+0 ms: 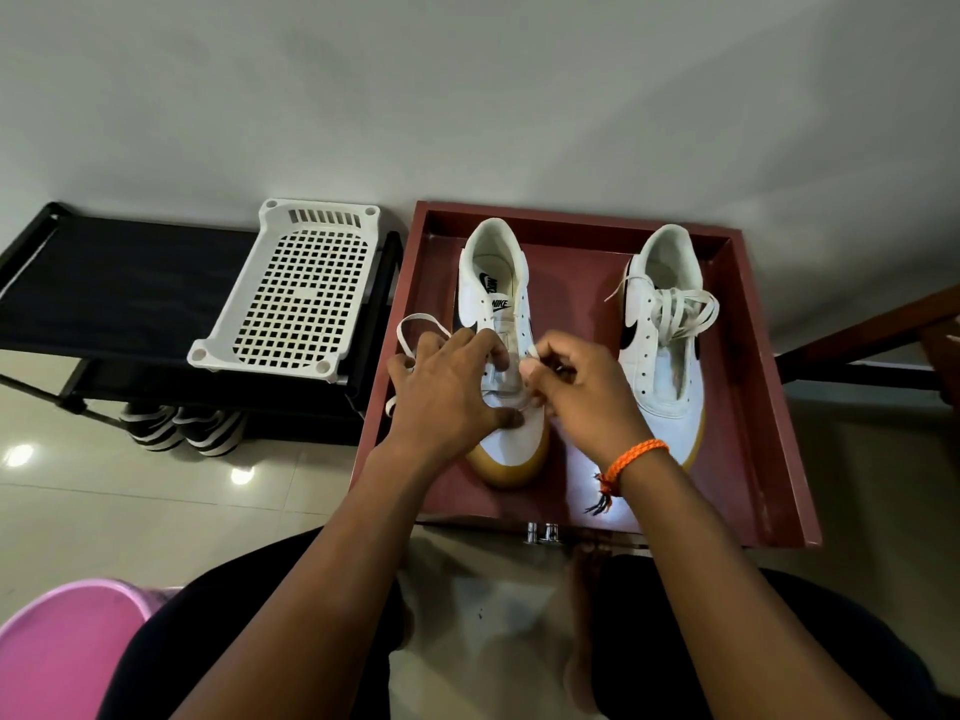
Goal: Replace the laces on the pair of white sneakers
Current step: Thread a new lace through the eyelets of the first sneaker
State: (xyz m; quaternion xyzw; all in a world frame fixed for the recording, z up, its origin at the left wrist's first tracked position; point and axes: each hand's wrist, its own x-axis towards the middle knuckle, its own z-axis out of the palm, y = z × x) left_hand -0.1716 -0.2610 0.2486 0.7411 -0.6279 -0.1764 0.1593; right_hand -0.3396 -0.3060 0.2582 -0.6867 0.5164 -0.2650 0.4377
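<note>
Lacing left sneaker [511,324], lower eyelets. Left hand [447,392] grips shoe and lace [415,330]; right hand [582,387] pinches lace end. Next: thread next eyelet.

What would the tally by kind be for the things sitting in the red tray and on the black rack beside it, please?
White sneakers in the red tray: 2, left sneaker and right sneaker
Loose white lace by the left sneaker: 1
White plastic basket on the black rack: 1
Total: 4
</note>
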